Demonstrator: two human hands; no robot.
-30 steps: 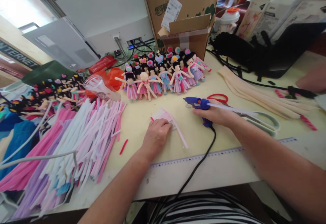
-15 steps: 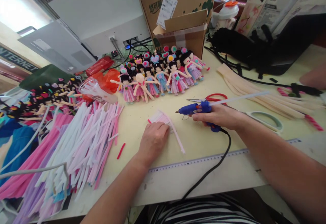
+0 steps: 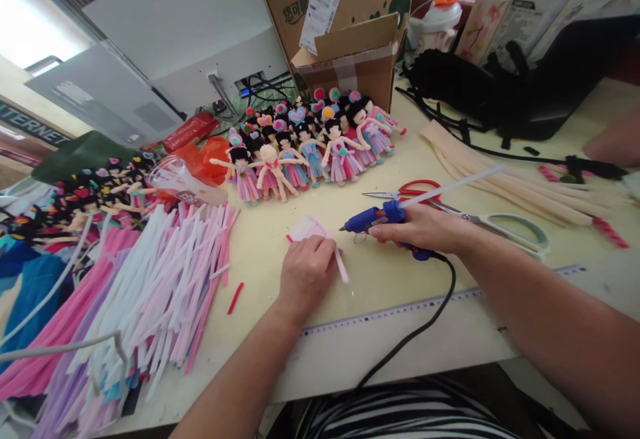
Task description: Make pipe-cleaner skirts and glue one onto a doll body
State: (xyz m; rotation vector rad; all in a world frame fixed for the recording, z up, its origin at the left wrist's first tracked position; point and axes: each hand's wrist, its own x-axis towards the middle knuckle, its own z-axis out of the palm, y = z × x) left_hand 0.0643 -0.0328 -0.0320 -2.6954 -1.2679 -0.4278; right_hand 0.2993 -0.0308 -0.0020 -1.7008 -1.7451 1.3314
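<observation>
My right hand [image 3: 425, 227] is wrapped round a blue hot glue gun [image 3: 373, 218], its nozzle pointing left, a long glue stick [image 3: 455, 184] jutting from its back and a black cord running down. Left of the nozzle, my left hand [image 3: 309, 269] is closed over a flat bundle of pale pink pipe cleaners [image 3: 313, 227] on the table. One pale strip sticks out past the fingers toward me; a bit of red shows at the bundle's left end. The fingertips are partly hidden. A short red piece [image 3: 235, 298] lies left of my left wrist.
Pipe cleaner dolls [image 3: 305, 149] stand before a cardboard box [image 3: 350, 59]. Loose pipe cleaners [image 3: 165, 279] are piled at left. Red-handled scissors [image 3: 420, 190] and white-handled scissors [image 3: 520, 229] lie behind my right hand. A ruler [image 3: 400, 309] runs along the front edge; cream strips [image 3: 510, 179] lie right.
My left hand has shifted slightly right over the bundle, covering more of the protruding pale strip. The glue gun stays in my right hand, its nozzle tipped slightly lower. The view has shifted a little.
</observation>
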